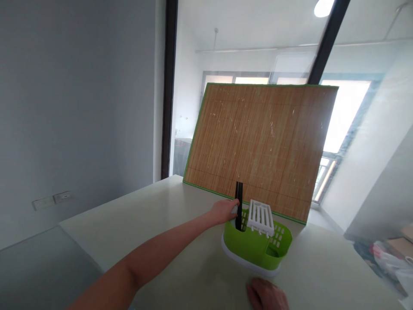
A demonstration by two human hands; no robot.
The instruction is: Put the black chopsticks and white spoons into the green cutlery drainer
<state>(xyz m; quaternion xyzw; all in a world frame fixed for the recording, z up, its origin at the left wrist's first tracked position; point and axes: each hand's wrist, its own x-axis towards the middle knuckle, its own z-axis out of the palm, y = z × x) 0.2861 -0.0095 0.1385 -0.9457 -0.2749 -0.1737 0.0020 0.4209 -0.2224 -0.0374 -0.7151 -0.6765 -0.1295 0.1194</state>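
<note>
A green cutlery holder (242, 249) with a white base and slotted sides stands on the white table. Several black chopsticks (239, 206) rise upright from its left compartment. Across the middle of the holder rests a white slotted rack (260, 216), tilted. My left hand (223, 211) reaches in to the left rim beside the chopsticks. Its thumb and fingers are closed around a small pale piece I cannot make out, and the fingertips are close to the chopsticks. My right hand (268, 295) lies on the table in front of the holder, fingers curled, partly cut off by the frame.
A bamboo mat (258, 142) with green edging leans upright behind the holder, against a glass partition. The white table (167, 215) extends left toward a grey wall with sockets (53, 200). Bags and boxes (390, 254) lie beyond the table at the right.
</note>
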